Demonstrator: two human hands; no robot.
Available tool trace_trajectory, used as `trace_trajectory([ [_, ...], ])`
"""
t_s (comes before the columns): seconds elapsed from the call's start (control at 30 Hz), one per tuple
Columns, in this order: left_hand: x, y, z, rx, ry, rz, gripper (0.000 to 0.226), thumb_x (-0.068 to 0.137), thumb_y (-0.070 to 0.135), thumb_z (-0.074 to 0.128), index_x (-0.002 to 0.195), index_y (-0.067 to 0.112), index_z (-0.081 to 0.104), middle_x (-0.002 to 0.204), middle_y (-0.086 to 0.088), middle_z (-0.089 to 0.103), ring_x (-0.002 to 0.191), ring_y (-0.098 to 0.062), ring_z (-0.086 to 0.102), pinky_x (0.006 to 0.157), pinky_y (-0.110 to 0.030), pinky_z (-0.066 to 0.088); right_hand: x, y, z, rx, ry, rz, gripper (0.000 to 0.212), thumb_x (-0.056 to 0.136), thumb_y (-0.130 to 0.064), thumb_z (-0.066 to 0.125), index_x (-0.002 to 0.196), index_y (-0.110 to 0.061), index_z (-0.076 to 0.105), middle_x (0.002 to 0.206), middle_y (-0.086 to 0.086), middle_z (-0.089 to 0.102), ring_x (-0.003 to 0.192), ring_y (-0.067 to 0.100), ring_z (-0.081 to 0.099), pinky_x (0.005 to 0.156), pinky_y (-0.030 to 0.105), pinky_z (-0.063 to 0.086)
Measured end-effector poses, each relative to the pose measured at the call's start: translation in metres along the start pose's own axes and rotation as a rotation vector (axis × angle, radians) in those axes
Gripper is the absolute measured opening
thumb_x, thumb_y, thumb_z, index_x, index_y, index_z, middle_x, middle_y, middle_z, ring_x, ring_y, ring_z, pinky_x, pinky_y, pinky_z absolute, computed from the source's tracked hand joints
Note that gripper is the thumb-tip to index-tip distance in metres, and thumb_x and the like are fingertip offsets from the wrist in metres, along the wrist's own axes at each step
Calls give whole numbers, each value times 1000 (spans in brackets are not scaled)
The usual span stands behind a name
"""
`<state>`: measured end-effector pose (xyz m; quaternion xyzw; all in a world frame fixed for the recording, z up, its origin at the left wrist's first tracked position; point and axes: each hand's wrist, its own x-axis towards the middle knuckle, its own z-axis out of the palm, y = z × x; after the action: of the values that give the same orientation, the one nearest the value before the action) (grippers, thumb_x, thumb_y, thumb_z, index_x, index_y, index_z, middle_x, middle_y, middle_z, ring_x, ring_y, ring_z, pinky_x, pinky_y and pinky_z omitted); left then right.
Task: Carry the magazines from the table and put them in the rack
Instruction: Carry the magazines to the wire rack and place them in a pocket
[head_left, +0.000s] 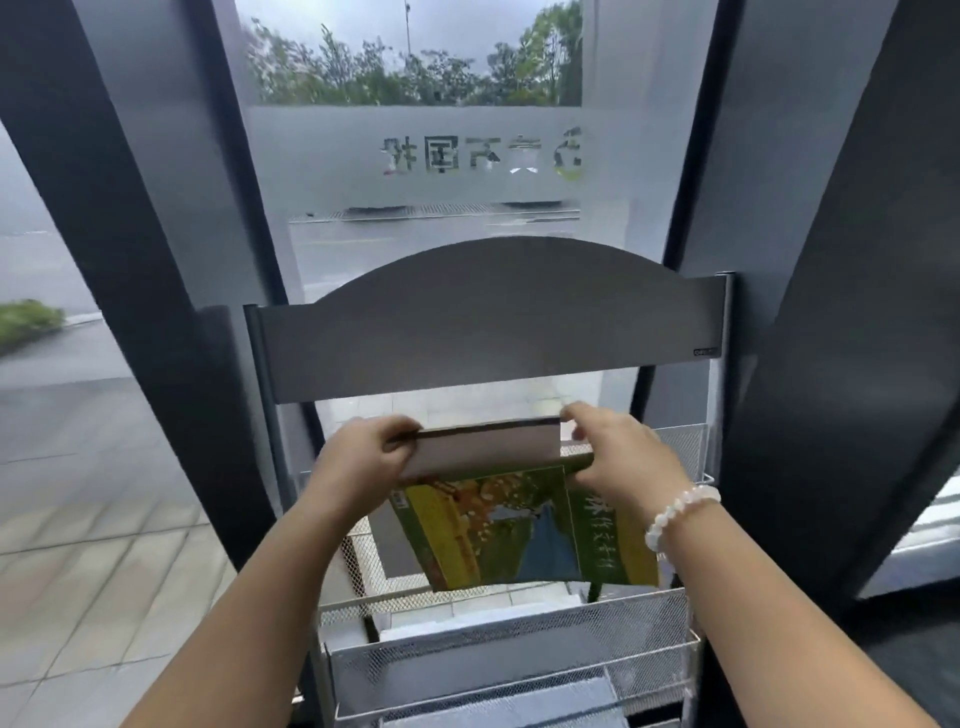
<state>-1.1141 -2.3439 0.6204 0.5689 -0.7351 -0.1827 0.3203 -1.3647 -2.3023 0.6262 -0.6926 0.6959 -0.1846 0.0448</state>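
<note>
- The left hand (363, 457) pinches the top left corner of the magazines (519, 519), thumb on the near side, fingers curled behind and out of sight.
- The right hand (618, 457) grips the top right corner the same way; its fingertips pass over the upper edge. A bracelet (680, 512) of pale beads circles that wrist.
- Both forearms reach up from the bottom edge; nothing more of the person shows.
- The magazines are held upright in the air, in front of the rack (488, 322) and just above a mesh pocket (509, 623). I cannot count them: one yellow-green cover with a landscape picture faces me, and a dark band across the top may be a second one or a folded flap.
- White characters run down the cover's right side, too blurred and tilted to read.
- The rack has a grey arched header with a small label at its lower right corner, too small to read. Below it I count three mesh pockets in part: one behind the magazines and two lower, the lowest cut off by the frame. Pale sheets lie in the lower ones.
- Behind the rack is a glass panel (415, 156) with a frosted band bearing mirrored characters, five or so, smeared by blur. Trees and wet paving show beyond.
</note>
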Motion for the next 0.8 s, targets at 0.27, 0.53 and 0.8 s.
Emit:
trace_trajectory([
  [0.27, -2, -42, 26, -266, 308, -236, 16, 88, 8, 50, 98, 9, 64, 91, -7, 64, 86, -22, 58, 64, -23, 40, 50, 26, 1, -111, -57, -125, 20, 78, -12, 68, 79, -28, 57, 81, -4, 63, 71, 15, 58, 68, 34, 57],
  [0.53, 2, -62, 52, -592, 562, -467, 13, 93, 24, 43, 95, 22, 55, 98, -11, 59, 83, -21, 53, 66, -31, 41, 80, 41, 0, -154, -84, -236, 20, 76, -12, 66, 75, -28, 53, 79, -4, 62, 72, 17, 56, 54, 27, 40],
  [0.8, 11, -78, 74, -848, 644, -489, 8, 92, 17, 44, 97, 22, 48, 90, 2, 56, 81, -15, 53, 68, -27, 43, 98, 54, 1, -213, -103, -252, 21, 75, -14, 67, 73, -29, 52, 77, -8, 60, 72, 15, 56, 49, 25, 36],
])
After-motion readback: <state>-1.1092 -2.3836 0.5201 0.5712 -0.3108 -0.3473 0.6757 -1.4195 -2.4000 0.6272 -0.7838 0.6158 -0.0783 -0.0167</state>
